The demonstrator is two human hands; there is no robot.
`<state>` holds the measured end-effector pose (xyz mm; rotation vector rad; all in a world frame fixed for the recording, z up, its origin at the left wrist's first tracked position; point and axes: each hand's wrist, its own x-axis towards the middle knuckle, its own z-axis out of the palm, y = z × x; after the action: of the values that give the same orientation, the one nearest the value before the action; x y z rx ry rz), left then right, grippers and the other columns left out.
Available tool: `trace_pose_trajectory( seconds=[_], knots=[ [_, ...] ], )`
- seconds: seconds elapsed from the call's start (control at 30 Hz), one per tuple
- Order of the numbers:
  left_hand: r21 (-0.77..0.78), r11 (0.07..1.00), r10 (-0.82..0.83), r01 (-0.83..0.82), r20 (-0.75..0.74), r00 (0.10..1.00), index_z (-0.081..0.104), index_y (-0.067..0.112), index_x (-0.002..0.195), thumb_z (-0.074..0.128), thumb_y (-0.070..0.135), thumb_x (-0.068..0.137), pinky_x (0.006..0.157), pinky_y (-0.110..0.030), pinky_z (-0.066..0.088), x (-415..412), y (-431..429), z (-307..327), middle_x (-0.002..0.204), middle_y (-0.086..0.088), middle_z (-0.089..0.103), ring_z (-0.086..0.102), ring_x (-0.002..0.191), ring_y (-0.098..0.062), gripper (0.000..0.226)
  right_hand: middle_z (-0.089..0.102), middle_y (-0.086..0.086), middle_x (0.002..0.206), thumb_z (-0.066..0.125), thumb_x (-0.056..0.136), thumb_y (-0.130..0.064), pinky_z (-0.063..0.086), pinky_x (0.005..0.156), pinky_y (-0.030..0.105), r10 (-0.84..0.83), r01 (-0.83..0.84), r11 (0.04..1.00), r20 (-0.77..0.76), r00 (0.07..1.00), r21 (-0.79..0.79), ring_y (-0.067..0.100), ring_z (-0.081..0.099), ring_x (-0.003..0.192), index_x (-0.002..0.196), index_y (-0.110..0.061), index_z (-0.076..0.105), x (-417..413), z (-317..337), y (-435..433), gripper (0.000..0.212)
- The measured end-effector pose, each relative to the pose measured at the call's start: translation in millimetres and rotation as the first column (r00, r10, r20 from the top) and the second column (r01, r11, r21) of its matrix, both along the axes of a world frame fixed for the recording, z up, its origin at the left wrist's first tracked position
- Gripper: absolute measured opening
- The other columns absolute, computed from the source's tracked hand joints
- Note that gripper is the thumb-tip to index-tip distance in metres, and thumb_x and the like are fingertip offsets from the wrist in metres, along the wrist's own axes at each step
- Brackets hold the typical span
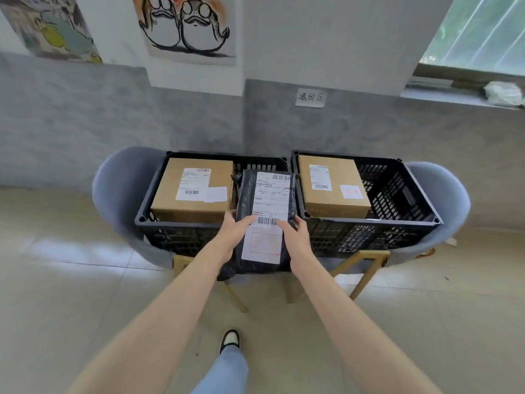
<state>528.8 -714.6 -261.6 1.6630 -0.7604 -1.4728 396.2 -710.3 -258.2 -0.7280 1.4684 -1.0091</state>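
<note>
Lengthwise, black parcel (245,194) points away (label (271,194) up).

A glossy black plastic mailer (244,200) is carrying a white label (271,194) printed with black barcodes and text. Below it, a white sticker (262,245) is showing a faint red square stamp. Two black crates, left (181,237) and right (397,194), are showing a lattice of small slots. Brown cardboard boxes, left (167,200) and right (335,207), are bearing white labels, and the right one is also bearing a red-stamped sticker. Blue-grey chairs (119,189) with pale wooden legs are sitting on beige floor tiles (71,280). The wall (85,123) is showing mottled grey below and white above, with a poster (187,27) of black-ink birds.
</note>
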Motion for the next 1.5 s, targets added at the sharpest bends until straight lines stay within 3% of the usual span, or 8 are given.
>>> trace_pose_trajectory(
  seconds=[0.43, 0.7, 0.87, 0.97, 1.1, 1.27, 1.37, 1.5],
  knots=[
    [0.122, 0.991, -0.060, 0.056, 0.025, 0.998, 0.021, 0.016, 0.144, 0.058, 0.037, 0.093, 0.110, -0.043, 0.030, 33, -192, -45, 0.146, -0.006, 0.037, 0.037, 0.133, -0.025, 0.067, 0.046, 0.003, 0.139, 0.059, 0.094, -0.018, 0.034, 0.085, 0.026, -0.029, 0.034, 0.993, -0.043, 0.999, 0.117, 0.012, 0.043, 0.107, 0.145, -0.014, 0.032, 35, -34, -184, 0.058],
    [0.177, 0.984, -0.008, -0.005, 0.071, 0.997, 0.023, 0.015, 0.143, 0.052, 0.031, 0.097, 0.091, -0.031, 0.031, 21, -249, -119, 0.124, 0.002, 0.042, 0.039, 0.109, -0.013, 0.057, 0.046, 0.005, 0.141, 0.057, 0.095, -0.017, 0.036, 0.072, 0.020, 0.025, -0.014, 0.977, -0.051, 0.998, 0.214, 0.013, 0.044, 0.109, 0.145, -0.015, 0.031, 29, -112, -248, 0.057],
    [0.251, 0.965, 0.060, -0.081, 0.091, 0.994, 0.029, 0.017, 0.140, 0.052, 0.029, 0.095, 0.084, -0.029, 0.035, 14, -265, -169, 0.124, 0.000, 0.048, 0.044, 0.102, -0.014, 0.052, 0.042, 0.006, 0.145, 0.057, 0.095, -0.020, 0.041, 0.099, 0.032, 0.028, -0.005, 0.952, -0.071, 0.997, 0.305, 0.022, 0.044, 0.128, 0.147, -0.016, 0.029, 30, -173, -271, 0.060],
    [0.288, 0.946, 0.124, -0.147, 0.098, 0.987, 0.030, 0.017, 0.140, 0.051, 0.026, 0.096, 0.072, -0.026, 0.040, 13, -273, -196, 0.118, -0.001, 0.049, 0.050, 0.091, -0.012, 0.050, 0.040, 0.006, 0.147, 0.056, 0.095, -0.023, 0.039, 0.095, 0.031, 0.042, -0.026, 0.937, -0.037, 0.998, 0.349, 0.023, 0.043, 0.130, 0.150, -0.017, 0.025, 32, -206, -282, 0.063],
    [0.344, 0.921, 0.153, -0.184, 0.113, 0.982, 0.027, 0.017, 0.144, 0.052, 0.028, 0.095, 0.087, -0.034, 0.040, 13, -287, -238, 0.126, -0.003, 0.050, 0.050, 0.108, -0.021, 0.056, 0.043, 0.005, 0.146, 0.058, 0.093, -0.026, 0.040, 0.102, 0.036, 0.036, -0.016, 0.913, -0.043, 0.998, 0.407, 0.023, 0.045, 0.128, 0.149, -0.023, 0.027, 36, -248, -295, 0.064],
    [0.424, 0.885, 0.165, -0.193, 0.103, 0.981, 0.031, 0.018, 0.141, 0.053, 0.027, 0.095, 0.084, -0.036, 0.047, 10, -295, -285, 0.115, -0.005, 0.057, 0.056, 0.095, -0.021, 0.052, 0.055, 0.004, 0.122, 0.057, 0.093, -0.017, 0.042, 0.060, 0.023, -0.007, 0.008, 0.857, -0.004, 1.000, 0.515, 0.008, 0.053, 0.083, 0.143, -0.021, 0.035, 32, -291, -306, 0.055],
    [0.449, 0.873, 0.167, -0.191, 0.094, 0.982, 0.029, 0.018, 0.143, 0.053, 0.026, 0.095, 0.078, -0.034, 0.046, 10, -299, -308, 0.095, 0.001, 0.056, 0.057, 0.083, -0.016, 0.054, 0.049, -0.009, 0.092, 0.056, 0.094, -0.015, 0.036, 0.052, 0.018, -0.023, 0.047, 0.842, -0.051, 0.998, 0.538, 0.000, 0.046, 0.072, 0.142, -0.018, 0.037, 31, -312, -310, 0.052],
    [0.478, 0.865, 0.133, -0.149, 0.067, 0.989, 0.026, 0.020, 0.146, 0.053, 0.026, 0.096, 0.077, -0.033, 0.045, 12, -305, -331, 0.102, -0.002, 0.055, 0.056, 0.085, -0.016, 0.057, 0.058, 0.006, 0.111, 0.056, 0.094, -0.015, 0.040, 0.054, 0.024, -0.059, 0.069, 0.814, -0.036, 0.998, 0.576, 0.007, 0.052, 0.074, 0.140, -0.019, 0.038, 34, -337, -313, 0.050]
  ],
)
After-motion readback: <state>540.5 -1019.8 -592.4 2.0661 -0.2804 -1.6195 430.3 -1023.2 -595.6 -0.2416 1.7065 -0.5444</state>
